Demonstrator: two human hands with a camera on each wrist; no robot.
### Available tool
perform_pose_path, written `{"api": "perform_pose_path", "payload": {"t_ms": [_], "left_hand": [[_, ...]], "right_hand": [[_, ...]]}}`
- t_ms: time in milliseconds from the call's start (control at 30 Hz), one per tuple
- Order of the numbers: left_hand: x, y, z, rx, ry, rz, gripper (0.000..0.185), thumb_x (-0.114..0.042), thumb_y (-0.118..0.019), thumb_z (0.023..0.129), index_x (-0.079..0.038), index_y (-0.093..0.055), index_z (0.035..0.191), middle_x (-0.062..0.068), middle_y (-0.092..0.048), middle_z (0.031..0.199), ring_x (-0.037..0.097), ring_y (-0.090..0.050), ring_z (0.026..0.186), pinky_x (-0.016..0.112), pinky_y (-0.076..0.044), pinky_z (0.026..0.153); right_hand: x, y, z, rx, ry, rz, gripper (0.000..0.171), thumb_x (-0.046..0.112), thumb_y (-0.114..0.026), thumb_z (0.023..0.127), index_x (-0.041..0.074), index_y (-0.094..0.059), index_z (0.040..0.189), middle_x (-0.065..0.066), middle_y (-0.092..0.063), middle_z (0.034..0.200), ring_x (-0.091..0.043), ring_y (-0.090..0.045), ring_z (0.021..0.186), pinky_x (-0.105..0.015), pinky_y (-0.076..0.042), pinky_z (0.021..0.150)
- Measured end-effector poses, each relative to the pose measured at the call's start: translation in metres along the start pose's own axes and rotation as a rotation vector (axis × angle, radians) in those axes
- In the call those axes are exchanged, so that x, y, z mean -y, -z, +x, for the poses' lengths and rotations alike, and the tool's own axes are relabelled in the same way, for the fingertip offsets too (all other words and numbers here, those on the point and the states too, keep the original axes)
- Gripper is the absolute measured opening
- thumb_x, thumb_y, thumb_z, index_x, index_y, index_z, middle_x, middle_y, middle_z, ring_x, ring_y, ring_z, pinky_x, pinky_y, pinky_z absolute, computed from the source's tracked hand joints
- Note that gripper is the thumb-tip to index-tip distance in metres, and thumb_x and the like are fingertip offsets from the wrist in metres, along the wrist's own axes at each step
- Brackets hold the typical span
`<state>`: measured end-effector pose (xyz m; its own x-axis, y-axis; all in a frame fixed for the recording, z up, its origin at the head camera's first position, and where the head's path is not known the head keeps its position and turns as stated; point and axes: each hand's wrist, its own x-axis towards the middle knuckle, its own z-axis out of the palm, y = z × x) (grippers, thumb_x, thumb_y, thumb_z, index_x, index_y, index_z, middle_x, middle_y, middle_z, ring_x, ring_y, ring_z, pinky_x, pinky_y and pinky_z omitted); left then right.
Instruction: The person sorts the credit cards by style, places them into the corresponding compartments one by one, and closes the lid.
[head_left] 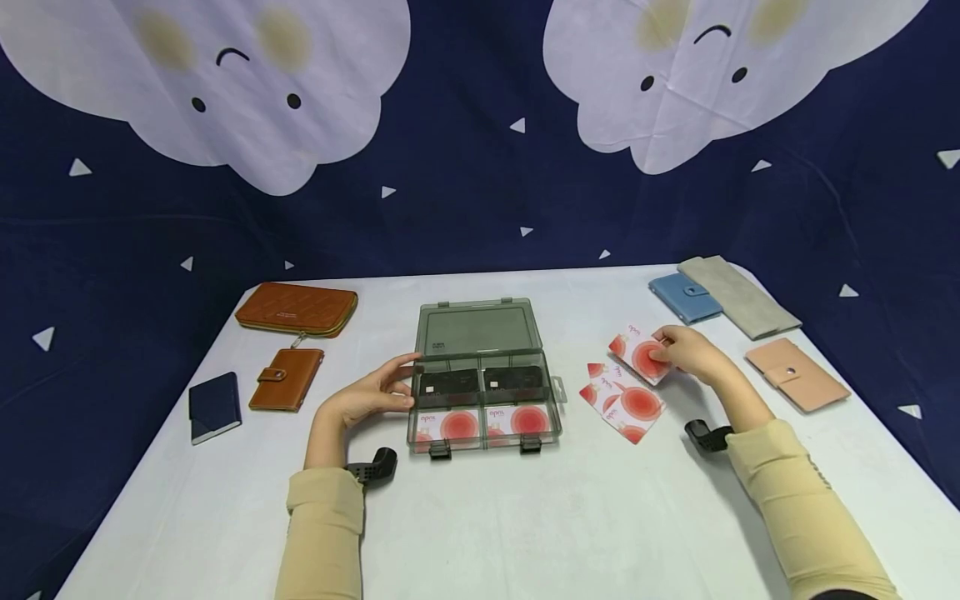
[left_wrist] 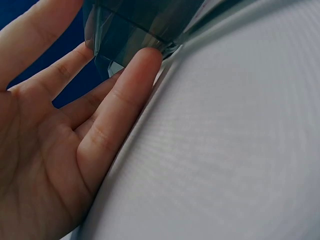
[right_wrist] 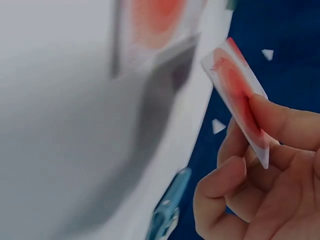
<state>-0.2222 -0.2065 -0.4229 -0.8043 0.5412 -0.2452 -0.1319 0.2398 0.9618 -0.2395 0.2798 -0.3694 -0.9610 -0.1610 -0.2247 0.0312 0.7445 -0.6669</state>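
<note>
A translucent grey-green plastic box lies with its lid folded back in the head view. Black cards fill its far compartments, and white cards with red circles sit in the near ones. My left hand touches the box's left side with extended fingers, as the left wrist view also shows. To the right, my right hand pinches a white-and-red card between thumb and fingers, raised above the table. Below it, several similar cards lie overlapping on the cloth.
On the left are a brown zip wallet, a brown snap wallet and a dark blue notebook. At the right lie a blue card holder, a grey long wallet and a pink wallet. The table is white.
</note>
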Motion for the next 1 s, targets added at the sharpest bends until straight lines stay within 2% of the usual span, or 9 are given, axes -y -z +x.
{"api": "perform_pose_path", "payload": {"t_ms": [200,433,567,667,767,867,1000], "left_hand": [[0.001,0.000,0.000,0.002,0.001,-0.008,0.084,-0.005,-0.067,0.082,-0.015,-0.016,0.148,0.022,-0.017,0.148,0.015,-0.051,0.097,0.032,-0.043,0.085],[0.001,0.000,0.000,0.009,-0.003,-0.021,0.085,-0.005,-0.068,0.082,-0.014,-0.015,0.148,0.023,-0.015,0.149,0.014,-0.052,0.095,0.032,-0.043,0.086],[0.000,0.000,-0.001,0.003,-0.002,-0.015,0.086,-0.005,-0.068,0.081,-0.013,-0.015,0.148,0.023,-0.015,0.149,0.014,-0.052,0.095,0.031,-0.044,0.085],[-0.001,-0.001,-0.001,0.001,0.002,-0.011,0.086,-0.006,-0.068,0.081,-0.014,-0.016,0.148,0.023,-0.014,0.149,0.015,-0.051,0.096,0.031,-0.044,0.084],[-0.001,-0.001,-0.002,-0.001,0.004,-0.014,0.085,-0.007,-0.069,0.081,-0.014,-0.016,0.148,0.022,-0.015,0.149,0.015,-0.050,0.097,0.031,-0.044,0.084],[0.000,-0.001,-0.001,-0.002,0.005,-0.028,0.085,-0.006,-0.069,0.081,-0.015,-0.017,0.148,0.022,-0.017,0.149,0.016,-0.050,0.098,0.031,-0.044,0.084],[0.001,-0.001,-0.001,0.005,0.005,-0.031,0.085,-0.005,-0.068,0.082,-0.015,-0.016,0.148,0.021,-0.015,0.149,0.016,-0.050,0.099,0.031,-0.044,0.084]], "right_hand": [[0.026,-0.008,-0.004,-0.016,0.088,0.111,0.028,0.007,-0.056,0.089,-0.012,-0.049,0.108,-0.005,-0.053,0.080,-0.011,-0.048,0.069,-0.029,-0.041,0.060],[0.058,-0.035,-0.009,-0.025,0.178,0.255,0.025,0.010,-0.061,0.088,-0.009,-0.051,0.101,0.000,-0.052,0.064,-0.008,-0.046,0.052,-0.025,-0.040,0.051],[0.079,-0.054,-0.014,-0.011,0.221,0.280,0.025,0.012,-0.064,0.086,-0.006,-0.058,0.103,-0.003,-0.059,0.068,-0.015,-0.055,0.059,-0.030,-0.047,0.059],[0.094,-0.069,-0.018,0.038,0.270,0.274,0.022,0.008,-0.061,0.088,-0.004,-0.062,0.106,-0.006,-0.062,0.074,-0.021,-0.058,0.066,-0.036,-0.050,0.066],[0.109,-0.085,-0.023,0.082,0.336,0.239,0.021,0.003,-0.058,0.089,-0.003,-0.063,0.108,-0.009,-0.064,0.078,-0.022,-0.058,0.069,-0.041,-0.050,0.068],[0.122,-0.103,-0.026,0.088,0.399,0.175,0.022,0.001,-0.059,0.088,-0.002,-0.062,0.110,-0.007,-0.065,0.078,-0.018,-0.060,0.068,-0.035,-0.050,0.064],[0.133,-0.127,-0.028,0.080,0.443,0.105,0.017,0.001,-0.059,0.087,0.000,-0.062,0.103,-0.005,-0.066,0.075,-0.013,-0.058,0.063,-0.025,-0.047,0.057]]}}
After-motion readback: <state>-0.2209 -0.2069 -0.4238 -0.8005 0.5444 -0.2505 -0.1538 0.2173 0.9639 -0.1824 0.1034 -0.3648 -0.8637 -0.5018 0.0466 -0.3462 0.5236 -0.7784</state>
